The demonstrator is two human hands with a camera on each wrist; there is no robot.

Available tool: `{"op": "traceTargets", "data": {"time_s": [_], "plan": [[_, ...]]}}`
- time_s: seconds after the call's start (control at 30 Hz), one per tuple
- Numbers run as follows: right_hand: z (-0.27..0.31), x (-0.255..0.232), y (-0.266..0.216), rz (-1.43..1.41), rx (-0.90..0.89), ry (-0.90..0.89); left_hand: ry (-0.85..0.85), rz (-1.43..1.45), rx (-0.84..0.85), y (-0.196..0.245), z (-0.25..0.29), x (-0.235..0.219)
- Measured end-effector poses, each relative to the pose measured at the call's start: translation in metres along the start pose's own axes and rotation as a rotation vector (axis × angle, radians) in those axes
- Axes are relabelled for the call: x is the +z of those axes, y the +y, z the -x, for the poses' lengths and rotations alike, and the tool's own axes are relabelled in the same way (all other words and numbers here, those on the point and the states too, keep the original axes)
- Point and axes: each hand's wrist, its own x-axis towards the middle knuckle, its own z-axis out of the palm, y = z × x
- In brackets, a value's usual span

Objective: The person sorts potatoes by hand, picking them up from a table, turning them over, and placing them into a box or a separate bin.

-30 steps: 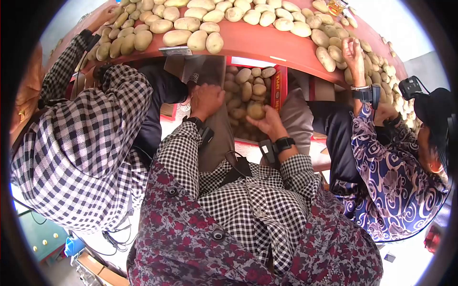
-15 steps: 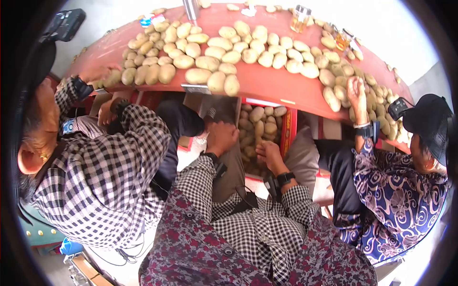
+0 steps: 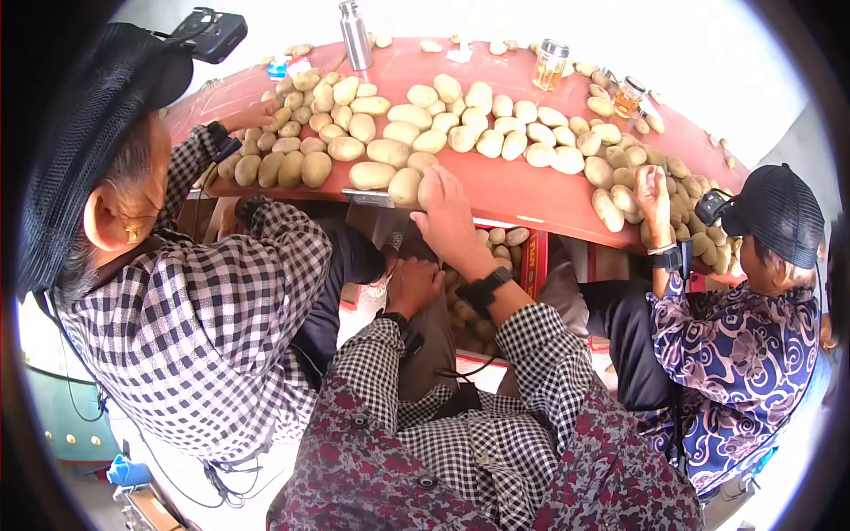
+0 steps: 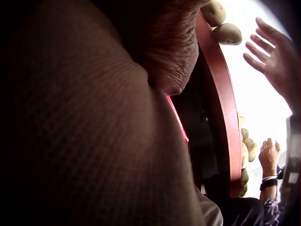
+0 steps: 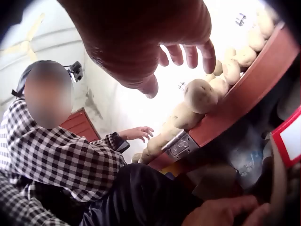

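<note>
**Potatoes at the near edge of the worktop, beside an empty right hand**

The nearest potato point(image 5: 201, 96) lay at the near edge of the worktop point(image 3: 505, 199), just beyond the fingers of the right hand point(image 3: 449, 221). The grip of this hand was wide and empty: the fingers were extended and the thumb stood well apart from them. The left hand point(image 3: 416, 285) rested on the leg, below the worktop, its fingers loosely bent and nothing visible in its grip.

Just left of the potato, a metal plate point(image 3: 367, 198) projected from the worktop's edge. Below, to the right of the left hand, stood an open box point(image 3: 540, 252) with red walls, containing more potatoes point(image 3: 516, 236).

The work appeared well advanced but incomplete. A broad, closely set band of potatoes already lay along the worktop, from left to right, whereas those in the box had yet to join it; their number could not be told, since the right arm hid part of the contents.

Farther out, a seated person at left reached a hand point(image 3: 252, 117) to the band, and another at right raised a hand point(image 3: 653, 196) beside it. A metal bottle point(image 3: 356, 37) and two jars point(image 3: 551, 66) stood on the far side.
</note>
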Motion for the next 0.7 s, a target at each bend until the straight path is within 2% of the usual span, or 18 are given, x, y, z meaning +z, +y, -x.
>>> {"op": "traceTargets", "data": {"time_s": [0.1,0.2,0.3,0.33,0.43,0.47,0.57,0.63,0.7], "plan": [[0.0,0.021,0.021,0.135,0.044,-0.072,-0.033,-0.012,-0.009,0.004,0.0,-0.009],[-0.001,0.021,0.032,0.009,0.259,-0.077,-0.032,-0.014,-0.007,0.004,0.0,-0.009],[0.006,0.021,0.048,-0.083,0.14,0.034,-0.025,-0.039,0.008,0.002,-0.002,-0.007],[0.007,0.024,0.057,-0.146,0.028,0.158,-0.014,-0.031,0.001,0.005,-0.001,-0.01],[0.03,0.005,0.064,-0.586,0.412,0.168,0.041,-0.045,0.039,0.004,-0.002,-0.009],[0.046,-0.022,0.043,-0.832,0.573,0.12,0.04,-0.035,0.044,0.004,0.0,-0.007],[0.113,-0.029,0.034,-1.457,0.953,0.112,0.053,-0.022,0.064,0.005,-0.002,-0.007],[0.173,-0.002,0.062,-1.597,1.244,0.044,0.054,-0.042,0.073,0.006,-0.002,-0.012],[0.211,0.011,0.08,-1.624,1.563,0.112,0.072,-0.045,0.079,0.005,-0.001,-0.01]]}}
